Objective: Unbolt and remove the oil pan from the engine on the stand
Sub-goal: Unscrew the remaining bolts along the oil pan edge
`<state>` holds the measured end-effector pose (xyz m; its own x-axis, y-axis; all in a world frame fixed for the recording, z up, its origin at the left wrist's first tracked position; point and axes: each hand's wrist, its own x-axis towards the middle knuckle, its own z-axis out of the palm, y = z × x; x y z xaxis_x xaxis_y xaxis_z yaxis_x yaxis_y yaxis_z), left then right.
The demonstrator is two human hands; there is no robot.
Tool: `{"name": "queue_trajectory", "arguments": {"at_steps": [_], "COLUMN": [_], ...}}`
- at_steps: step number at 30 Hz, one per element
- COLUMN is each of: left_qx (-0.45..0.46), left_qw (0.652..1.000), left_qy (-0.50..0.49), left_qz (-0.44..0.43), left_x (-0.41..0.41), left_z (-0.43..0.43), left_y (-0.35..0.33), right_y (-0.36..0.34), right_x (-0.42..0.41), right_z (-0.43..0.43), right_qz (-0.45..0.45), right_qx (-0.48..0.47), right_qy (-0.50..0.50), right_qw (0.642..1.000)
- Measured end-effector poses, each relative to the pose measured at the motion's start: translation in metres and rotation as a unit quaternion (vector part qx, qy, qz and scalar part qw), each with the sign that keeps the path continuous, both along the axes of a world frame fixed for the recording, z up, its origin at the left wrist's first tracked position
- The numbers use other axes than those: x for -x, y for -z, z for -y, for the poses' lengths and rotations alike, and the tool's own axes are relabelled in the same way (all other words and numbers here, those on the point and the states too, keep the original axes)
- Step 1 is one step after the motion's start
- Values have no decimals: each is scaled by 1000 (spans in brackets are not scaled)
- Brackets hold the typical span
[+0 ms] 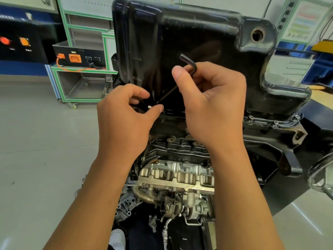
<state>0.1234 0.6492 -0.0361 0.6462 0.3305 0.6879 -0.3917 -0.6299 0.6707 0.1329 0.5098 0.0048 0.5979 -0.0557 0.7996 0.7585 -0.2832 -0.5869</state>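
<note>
The black oil pan (pixel 198 42) sits on top of the inverted engine (pixel 180 175), filling the upper middle of the view. My right hand (pixel 212 103) grips a black L-shaped hex key (pixel 189 63) near its bend, and the long arm slants down-left toward the pan's near-left flange. My left hand (pixel 126 116) pinches a small silver bolt (pixel 149 107) between thumb and fingers right at the key's tip. Several bolt heads (pixel 274 122) show along the pan flange at the right.
A green-framed cart (pixel 79 69) carrying a black box with orange connectors stands at the back left. Grey floor lies to the left. A black stand part (pixel 288 159) and a shiny round object (pixel 322 175) are at the right edge.
</note>
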Motion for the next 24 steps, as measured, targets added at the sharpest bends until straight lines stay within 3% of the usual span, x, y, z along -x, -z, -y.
{"name": "queue_trajectory", "arguments": {"at_steps": [6, 17, 20, 22, 24], "left_qx": [-2, -20, 93, 204, 298], "left_qw": [997, 998, 985, 951, 903], "left_qy": [-60, 51, 140, 229, 307], "left_qz": [-38, -42, -33, -27, -37], "left_x": [6, 4, 8, 15, 24], "left_z": [6, 3, 7, 14, 27], "left_y": [-7, -7, -11, -20, -30], "right_y": [2, -3, -8, -11, -13], "right_x": [1, 8, 13, 20, 31], "right_z": [5, 17, 19, 29, 51], "right_qz": [-17, 17, 37, 23, -53], "right_qx": [-8, -114, -134, -120, -75], "right_qy": [-2, 21, 24, 37, 17], "right_qw": [1000, 993, 990, 992, 996]}}
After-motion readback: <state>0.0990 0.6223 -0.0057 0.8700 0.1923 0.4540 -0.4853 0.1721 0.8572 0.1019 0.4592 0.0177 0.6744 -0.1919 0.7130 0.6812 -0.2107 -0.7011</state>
